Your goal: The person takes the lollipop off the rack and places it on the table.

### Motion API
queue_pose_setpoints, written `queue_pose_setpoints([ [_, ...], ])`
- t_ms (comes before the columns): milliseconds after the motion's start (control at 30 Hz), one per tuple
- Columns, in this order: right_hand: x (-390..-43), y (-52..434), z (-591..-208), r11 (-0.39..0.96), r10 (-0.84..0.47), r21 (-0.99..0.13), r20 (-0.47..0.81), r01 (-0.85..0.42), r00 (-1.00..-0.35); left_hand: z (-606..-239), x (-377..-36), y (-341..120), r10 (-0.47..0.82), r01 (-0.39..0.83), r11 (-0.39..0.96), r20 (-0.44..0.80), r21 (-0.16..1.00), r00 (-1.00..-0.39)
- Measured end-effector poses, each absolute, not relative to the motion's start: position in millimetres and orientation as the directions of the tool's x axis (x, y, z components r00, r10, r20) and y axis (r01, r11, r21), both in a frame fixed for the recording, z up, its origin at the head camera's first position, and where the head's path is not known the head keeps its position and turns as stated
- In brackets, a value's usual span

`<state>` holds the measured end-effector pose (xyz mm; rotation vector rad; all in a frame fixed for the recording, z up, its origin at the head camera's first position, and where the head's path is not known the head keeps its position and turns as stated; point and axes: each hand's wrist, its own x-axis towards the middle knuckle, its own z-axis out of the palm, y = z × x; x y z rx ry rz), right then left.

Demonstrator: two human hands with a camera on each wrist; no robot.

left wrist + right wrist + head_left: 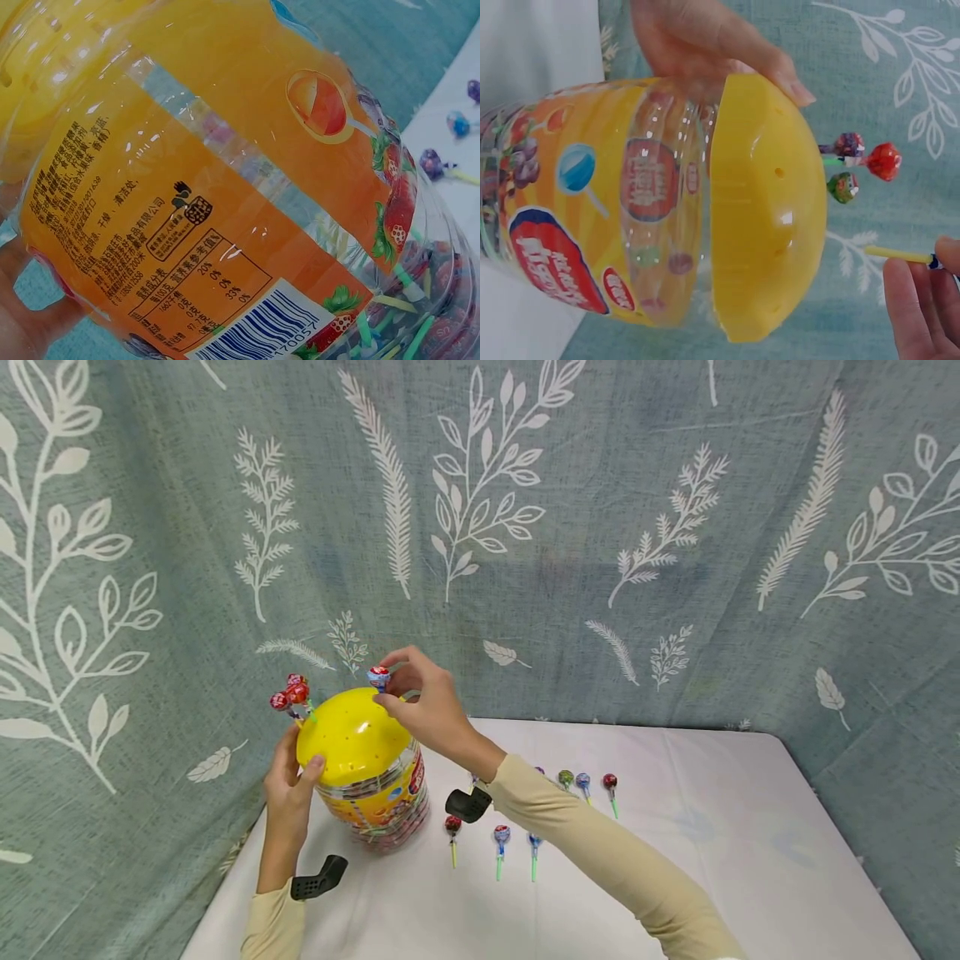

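A clear plastic candy jar (382,810) with an orange and yellow label stands at the table's left side, topped by a domed yellow lid (352,735) dotted with small holes. My left hand (287,789) grips the jar at its lid, thumb on the dome. Between thumb and fingers, my right hand (431,702) pinches a blue-and-red wrapped lollipop (379,677) above the lid's far right side; its yellow stick (900,254) shows in the right wrist view. Wrapped lollipops (883,161) stand upright in the lid's left side. More lollipops (442,337) fill the jar's lower part.
Several loose lollipops (501,843) lie in rough rows on the white table (712,860) right of the jar, some partly hidden by my right sleeve (592,843). A grey-green curtain (540,635) with white leaf prints hangs behind and at both sides.
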<state>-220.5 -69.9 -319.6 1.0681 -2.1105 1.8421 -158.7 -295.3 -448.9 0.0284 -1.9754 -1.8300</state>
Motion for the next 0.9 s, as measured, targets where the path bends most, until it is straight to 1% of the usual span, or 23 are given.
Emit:
queue_pose_setpoints([
  [267,-192,-45,-298,0.002,-0.419,-0.829,0.507,-0.560,-0.753,-450,-159,-295,-0.312,0.274,0.120,0.298,0.954,-0.902],
  [367,-188,-38,-298,0.005,-0.422,-0.835,0.497,-0.551,-0.758,-451,-158,-295,-0.314,0.265,0.123,0.291,0.956,-0.904],
  [633,-185,-24,-310,-0.027,-0.408,-0.859,0.476,-0.511,-0.779,-451,-158,-296,-0.318,0.278,0.115,0.300,0.954,-0.899],
  [900,-182,-9,-323,-0.008,-0.393,-0.880,0.440,-0.476,-0.807,-449,-159,-295,-0.317,0.281,0.097,0.297,0.955,-0.901],
])
